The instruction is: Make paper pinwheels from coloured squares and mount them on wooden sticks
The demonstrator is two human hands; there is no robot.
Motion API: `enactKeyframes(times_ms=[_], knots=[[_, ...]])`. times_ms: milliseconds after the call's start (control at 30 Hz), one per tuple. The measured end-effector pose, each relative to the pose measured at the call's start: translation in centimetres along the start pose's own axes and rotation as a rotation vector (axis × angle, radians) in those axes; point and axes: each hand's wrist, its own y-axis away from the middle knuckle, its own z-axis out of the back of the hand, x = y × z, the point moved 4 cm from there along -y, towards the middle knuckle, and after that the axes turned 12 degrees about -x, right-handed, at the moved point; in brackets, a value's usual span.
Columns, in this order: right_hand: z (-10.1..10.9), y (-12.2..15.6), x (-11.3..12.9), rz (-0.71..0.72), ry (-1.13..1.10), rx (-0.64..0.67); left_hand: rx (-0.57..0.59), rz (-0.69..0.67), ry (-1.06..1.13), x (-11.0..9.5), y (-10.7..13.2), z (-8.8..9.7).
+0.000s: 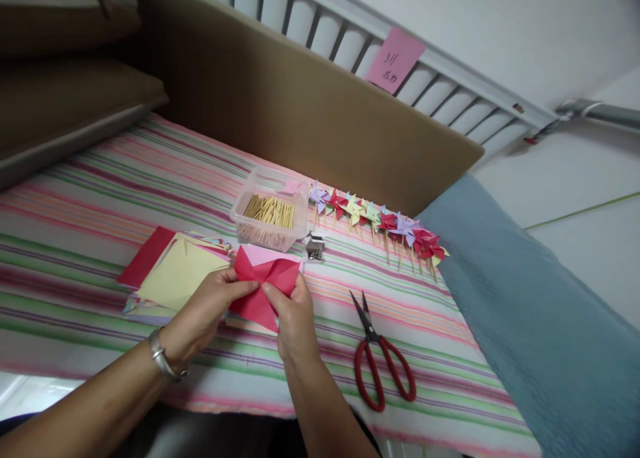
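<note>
Nearest the camera, both forearms reach up from the lower edge, a metal bangle (163, 359) on the left wrist. The left hand (200, 311) and the right hand (295, 319) meet over the front part of the worktop (75, 245), which is covered by a striped cloth. Between them sits the red paper (280, 275), partly folded, its flaps drawn in toward the middle. It is held just above or on the cloth; which of the two cannot be told.

The fingers (239, 282) of the left hand close on the red paper from its left side, and the right thumb presses its centre from the right, so both hands are narrow and pinching the same sheet. The tips almost touch at the fold point. The sheet's longer run slants from upper right down toward the person, and neither hand is clearly nearer to it.

Just right of the right hand, apart from it, red-handled scissors (381, 361) lie with blades pointing away. Left of the left hand is a stack of coloured sheets (175, 275). Beyond the red paper stand a clear box of thin sticks (270, 215) and a small tub of pins (314, 248). Farther right runs a row of finished pinwheels (380, 225), then a cardboard panel (300, 111) and a pink note (395, 59).
</note>
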Motion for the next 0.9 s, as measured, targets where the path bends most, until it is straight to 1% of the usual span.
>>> enactKeyframes(times_ms=[100,167,200,267,333,367,433,533,633,700,800,900], knots=[[-0.1,0.0,0.4,0.016,0.029,0.052,0.011,-0.012,0.009,-0.3,-0.3,0.5],[0.4,-0.1,1.2,0.113,0.125,0.021,-0.006,-0.004,0.024,-0.9,-0.6,1.0],[0.7,-0.1,1.7,0.209,0.198,-0.014,-0.022,0.008,0.038,-1.3,-0.7,1.3],[1.2,0.3,2.9,0.479,0.358,-0.058,-0.046,0.026,0.071,-2.4,-0.9,2.0],[0.9,1.1,3.8,0.749,0.489,-0.006,-0.052,0.008,0.096,-3.4,-0.9,2.6],[0.7,1.6,4.0,0.850,0.540,0.039,-0.050,-0.010,0.098,-3.8,-0.9,2.9],[0.2,2.3,4.1,0.974,0.617,0.115,-0.032,-0.041,0.096,-4.3,-0.9,3.3],[-0.5,3.1,4.0,1.066,0.698,0.189,-0.010,-0.039,0.081,-4.3,-1.0,3.7],[-0.9,3.5,3.8,1.112,0.731,0.264,-0.014,-0.023,0.068,-4.0,-1.1,3.8],[-1.0,3.5,3.7,1.105,0.729,0.291,-0.017,-0.005,0.068,-3.9,-0.9,3.6],[-0.9,3.2,3.7,1.051,0.727,0.300,-0.028,0.026,0.063,-4.0,-0.5,3.1],[-0.7,2.8,3.8,0.992,0.730,0.267,-0.045,0.059,0.044,-4.0,0.0,2.5]])
